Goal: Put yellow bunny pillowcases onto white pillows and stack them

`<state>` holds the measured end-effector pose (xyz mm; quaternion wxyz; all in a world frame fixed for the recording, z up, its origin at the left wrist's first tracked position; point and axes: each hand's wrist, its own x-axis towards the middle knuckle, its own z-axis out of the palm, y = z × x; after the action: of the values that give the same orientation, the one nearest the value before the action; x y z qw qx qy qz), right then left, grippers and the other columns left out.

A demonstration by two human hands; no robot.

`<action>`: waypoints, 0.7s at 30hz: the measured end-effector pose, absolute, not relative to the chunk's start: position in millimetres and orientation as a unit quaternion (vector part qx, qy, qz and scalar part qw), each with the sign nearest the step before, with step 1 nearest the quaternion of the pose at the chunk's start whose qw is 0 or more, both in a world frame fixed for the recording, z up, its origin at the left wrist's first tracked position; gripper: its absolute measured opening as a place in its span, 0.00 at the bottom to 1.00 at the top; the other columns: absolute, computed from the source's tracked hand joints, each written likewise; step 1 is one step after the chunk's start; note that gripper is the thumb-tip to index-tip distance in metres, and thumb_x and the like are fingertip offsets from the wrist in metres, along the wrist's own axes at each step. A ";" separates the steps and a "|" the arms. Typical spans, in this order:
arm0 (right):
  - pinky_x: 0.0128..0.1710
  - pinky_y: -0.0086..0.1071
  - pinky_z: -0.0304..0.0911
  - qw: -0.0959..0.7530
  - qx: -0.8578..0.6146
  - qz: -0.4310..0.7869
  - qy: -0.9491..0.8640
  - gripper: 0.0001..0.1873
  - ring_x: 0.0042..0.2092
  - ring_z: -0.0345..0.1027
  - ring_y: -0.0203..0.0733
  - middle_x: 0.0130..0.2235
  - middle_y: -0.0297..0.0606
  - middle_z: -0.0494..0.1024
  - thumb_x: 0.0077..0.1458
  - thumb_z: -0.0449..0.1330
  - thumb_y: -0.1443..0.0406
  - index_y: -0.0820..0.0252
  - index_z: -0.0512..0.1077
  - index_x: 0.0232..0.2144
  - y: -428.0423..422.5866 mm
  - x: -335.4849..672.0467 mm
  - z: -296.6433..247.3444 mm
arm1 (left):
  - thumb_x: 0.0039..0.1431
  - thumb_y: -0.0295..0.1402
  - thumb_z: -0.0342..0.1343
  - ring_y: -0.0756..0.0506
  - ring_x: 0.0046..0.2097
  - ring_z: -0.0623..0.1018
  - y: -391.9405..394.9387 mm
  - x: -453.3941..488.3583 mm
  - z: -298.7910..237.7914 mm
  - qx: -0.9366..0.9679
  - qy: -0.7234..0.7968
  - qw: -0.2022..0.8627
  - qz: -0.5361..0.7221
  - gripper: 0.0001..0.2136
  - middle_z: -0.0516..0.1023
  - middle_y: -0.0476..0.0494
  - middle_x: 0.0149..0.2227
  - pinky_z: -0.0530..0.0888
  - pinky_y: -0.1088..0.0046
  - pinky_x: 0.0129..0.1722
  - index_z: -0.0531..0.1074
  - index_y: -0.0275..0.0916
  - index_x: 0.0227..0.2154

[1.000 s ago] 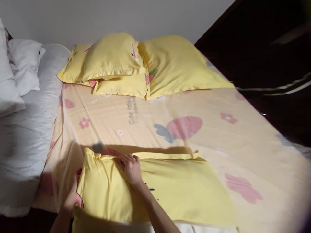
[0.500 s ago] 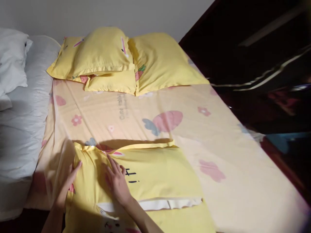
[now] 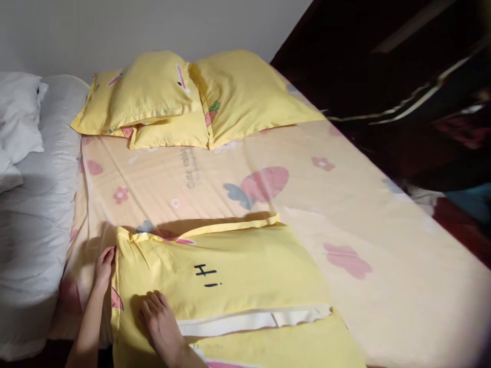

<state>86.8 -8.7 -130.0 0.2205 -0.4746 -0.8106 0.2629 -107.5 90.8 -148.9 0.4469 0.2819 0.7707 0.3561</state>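
Observation:
A yellow pillowcase [image 3: 245, 260] with "Hi" printed in black lies across the near part of the bed, a pillow-like bulge inside it. Its long opening shows a white strip [image 3: 233, 323] of what is inside. My left hand [image 3: 103, 267] is closed at the pillowcase's left edge, fingertips against the seam. Over the pillowcase, close to the left end of the opening, my right hand [image 3: 157, 319] has its fingers curled together on the fabric; its thumb and fingertips are partly hidden.
Several yellow pillows [image 3: 153, 92] rest at the far end of the bed against the grey wall [image 3: 153, 25]. The peach sheet [image 3: 291, 230] has flower and carrot prints. A pale rolled mattress or quilt [image 3: 38, 230] lines the left side, with a white pillow [image 3: 19, 122] on it.
My right hand has moved down and left across the pillowcase, from the printed letters to the opening's left end. My left hand has closed at the left edge. The view has shifted slightly.

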 end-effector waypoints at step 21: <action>0.43 0.38 0.58 0.119 -0.469 0.394 -0.782 0.09 0.38 0.70 0.47 0.32 0.43 0.79 0.51 0.66 0.62 0.63 0.75 0.29 130.0 53.8 -100.2 | 0.49 0.60 0.54 0.34 0.52 0.79 -21.9 -73.8 -133.8 0.284 0.797 0.364 0.389 0.33 0.79 0.32 0.50 0.77 0.61 0.48 0.72 0.39 0.50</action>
<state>53.8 130.0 -100.2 0.1188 -0.4685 -0.7818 0.3939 -73.8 -21.9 -133.8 0.3639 0.2838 0.7973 0.3891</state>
